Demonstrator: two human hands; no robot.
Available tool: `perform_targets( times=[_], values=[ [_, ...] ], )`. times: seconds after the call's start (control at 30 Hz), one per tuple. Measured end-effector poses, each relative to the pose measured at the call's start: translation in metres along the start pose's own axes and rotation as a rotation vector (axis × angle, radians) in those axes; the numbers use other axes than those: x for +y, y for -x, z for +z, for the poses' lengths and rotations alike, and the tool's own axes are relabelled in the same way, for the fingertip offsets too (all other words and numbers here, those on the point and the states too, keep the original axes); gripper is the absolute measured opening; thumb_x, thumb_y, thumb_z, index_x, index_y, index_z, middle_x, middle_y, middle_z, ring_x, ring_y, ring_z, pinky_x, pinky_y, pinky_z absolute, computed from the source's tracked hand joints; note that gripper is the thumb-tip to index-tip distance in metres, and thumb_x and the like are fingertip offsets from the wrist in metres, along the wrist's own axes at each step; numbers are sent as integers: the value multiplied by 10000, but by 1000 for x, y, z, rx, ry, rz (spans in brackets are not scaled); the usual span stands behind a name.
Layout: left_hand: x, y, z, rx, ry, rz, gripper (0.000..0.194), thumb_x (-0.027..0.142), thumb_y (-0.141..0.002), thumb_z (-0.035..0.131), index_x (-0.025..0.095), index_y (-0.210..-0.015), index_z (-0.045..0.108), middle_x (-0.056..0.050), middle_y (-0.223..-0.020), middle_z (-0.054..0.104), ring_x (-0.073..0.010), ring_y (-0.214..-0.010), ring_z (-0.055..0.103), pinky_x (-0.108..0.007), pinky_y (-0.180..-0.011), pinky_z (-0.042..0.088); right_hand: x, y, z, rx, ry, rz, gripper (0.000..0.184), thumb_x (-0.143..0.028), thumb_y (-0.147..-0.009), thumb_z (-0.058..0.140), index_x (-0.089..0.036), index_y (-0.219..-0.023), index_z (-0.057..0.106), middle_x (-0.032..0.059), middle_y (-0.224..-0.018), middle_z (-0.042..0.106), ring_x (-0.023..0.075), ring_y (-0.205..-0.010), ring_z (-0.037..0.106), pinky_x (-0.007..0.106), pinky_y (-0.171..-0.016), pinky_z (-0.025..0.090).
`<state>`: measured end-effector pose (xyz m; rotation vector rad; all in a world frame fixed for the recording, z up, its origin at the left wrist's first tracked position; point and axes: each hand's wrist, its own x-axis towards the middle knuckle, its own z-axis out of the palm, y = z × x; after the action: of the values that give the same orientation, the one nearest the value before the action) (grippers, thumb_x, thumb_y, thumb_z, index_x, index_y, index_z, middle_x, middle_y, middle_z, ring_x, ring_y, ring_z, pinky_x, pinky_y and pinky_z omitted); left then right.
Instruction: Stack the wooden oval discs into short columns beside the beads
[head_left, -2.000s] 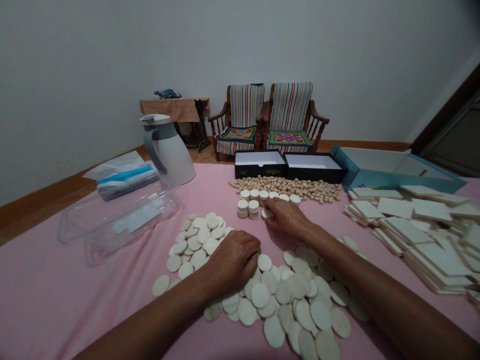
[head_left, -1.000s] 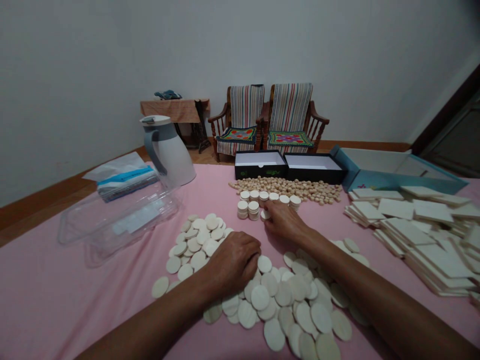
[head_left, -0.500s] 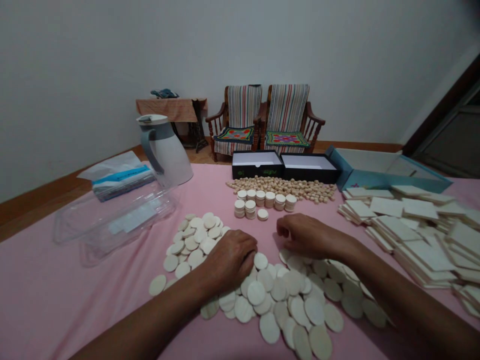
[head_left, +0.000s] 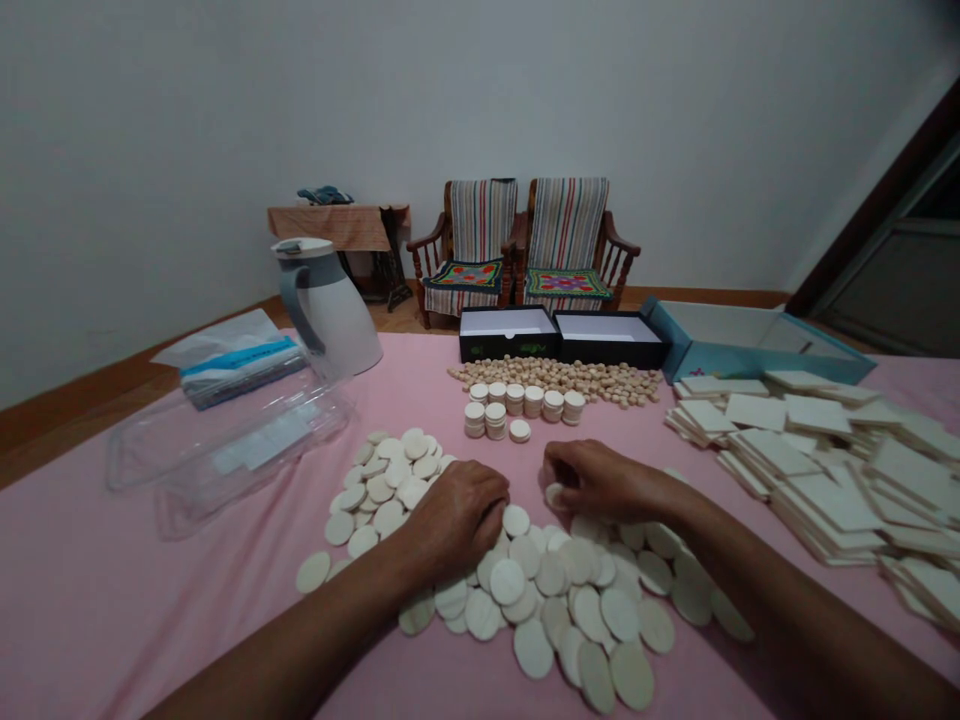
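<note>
My right hand (head_left: pixel 600 480) is closed, with a pale round wooden disc (head_left: pixel 555 495) at its fingertips, just above the edge of the loose discs. My left hand (head_left: pixel 469 510) lies over the pile, its fingers curled together and pointing right. Whatever is under or inside those fingers is hidden. Loose wooden discs (head_left: pixel 532 645) spread across the cloth in front of me and on both sides of my left hand. Beyond the hands stand two rows of stacked discs (head_left: pixel 495 420). A shorter stack (head_left: pixel 520 431) ends the nearer row.
Small round wooden beads (head_left: pixel 555 375) lie behind the stacks, before two black open boxes (head_left: pixel 510 345). A blue box (head_left: pixel 750 350) and square wooden pieces (head_left: pixel 810 455) occupy the right. At left are clear plastic trays (head_left: pixel 247 450), a tissue pack (head_left: pixel 240 360) and a white jug (head_left: pixel 337 320).
My right hand has shifted slightly left, and a disc now shows at its fingertips. My left hand stays nearly still. The whole view has moved a little.
</note>
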<state>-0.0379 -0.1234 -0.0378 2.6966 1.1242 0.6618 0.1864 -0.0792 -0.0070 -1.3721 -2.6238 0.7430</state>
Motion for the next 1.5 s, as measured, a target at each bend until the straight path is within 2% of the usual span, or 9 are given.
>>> perform_targets(
  times=[0.1, 0.33, 0.63, 0.73, 0.87, 1.0, 1.17, 1.37, 1.5],
  values=[
    [-1, 0, 1, -4, 3, -18, 172, 123, -832, 472, 155, -820, 641, -87, -838, 675, -210, -858, 627, -355, -798, 489, 4, -14, 0, 133, -7, 45, 164, -118, -743, 508, -152, -838, 638, 50, -802, 650, 142, -706, 547, 243, -624, 354],
    [-1, 0, 1, -7, 11, -12, 181, 119, -835, 458, 156, -822, 635, -88, -845, 675, -205, -850, 626, -355, -789, 491, 14, -34, 8, 208, 33, 92, 291, -104, -754, 505, -136, -1001, 655, 86, -927, 669, 175, -799, 582, 260, -683, 382],
    [-1, 0, 2, -14, 13, -18, 180, 113, -832, 461, 158, -822, 634, -87, -849, 676, -209, -863, 627, -359, -802, 487, 10, -32, 11, 208, -22, 97, 331, -103, -763, 507, -141, -1057, 654, 92, -968, 675, 185, -837, 597, 278, -731, 397],
    [-1, 1, 2, -11, 14, -18, 182, 114, -833, 459, 158, -824, 635, -87, -850, 676, -207, -862, 626, -358, -803, 487, 9, -30, 6, 208, -3, 103, 260, -115, -752, 509, -132, -966, 654, 78, -886, 672, 176, -781, 585, 267, -672, 385],
    [-1, 1, 1, -8, 15, -22, 183, 118, -837, 460, 158, -832, 639, -87, -849, 674, -208, -860, 624, -360, -803, 486, 13, -26, 0, 132, -59, 82, 175, -123, -718, 523, -153, -838, 647, 39, -787, 656, 149, -699, 564, 240, -605, 371],
    [0, 1, 1, -1, 14, -19, 188, 116, -842, 459, 159, -835, 642, -87, -844, 674, -208, -851, 623, -359, -798, 485, 20, -23, 1, 191, -21, 80, 221, -128, -697, 562, -159, -908, 623, 49, -873, 653, 151, -741, 564, 244, -644, 382],
    [-1, 1, 1, -6, 7, -22, 176, 114, -834, 472, 161, -828, 641, -85, -843, 673, -208, -855, 622, -354, -800, 482, 18, -18, 8, 129, 82, 121, 292, -170, -662, 631, -142, -951, 599, 85, -908, 629, 188, -802, 554, 261, -647, 370],
    [-1, 1, 1, -8, 12, -18, 177, 111, -830, 467, 156, -821, 638, -87, -845, 672, -207, -854, 624, -353, -797, 484, 16, -21, 13, 173, 115, 123, 205, -173, -714, 566, -149, -916, 580, 81, -889, 622, 180, -790, 541, 265, -656, 351],
    [-1, 1, 1, -11, 16, -21, 176, 113, -829, 467, 156, -826, 638, -86, -844, 674, -211, -861, 624, -358, -804, 483, 7, -34, 7, 303, 128, 103, 214, -254, -754, 582, -157, -943, 558, 85, -927, 608, 173, -790, 528, 263, -657, 335]
  ],
)
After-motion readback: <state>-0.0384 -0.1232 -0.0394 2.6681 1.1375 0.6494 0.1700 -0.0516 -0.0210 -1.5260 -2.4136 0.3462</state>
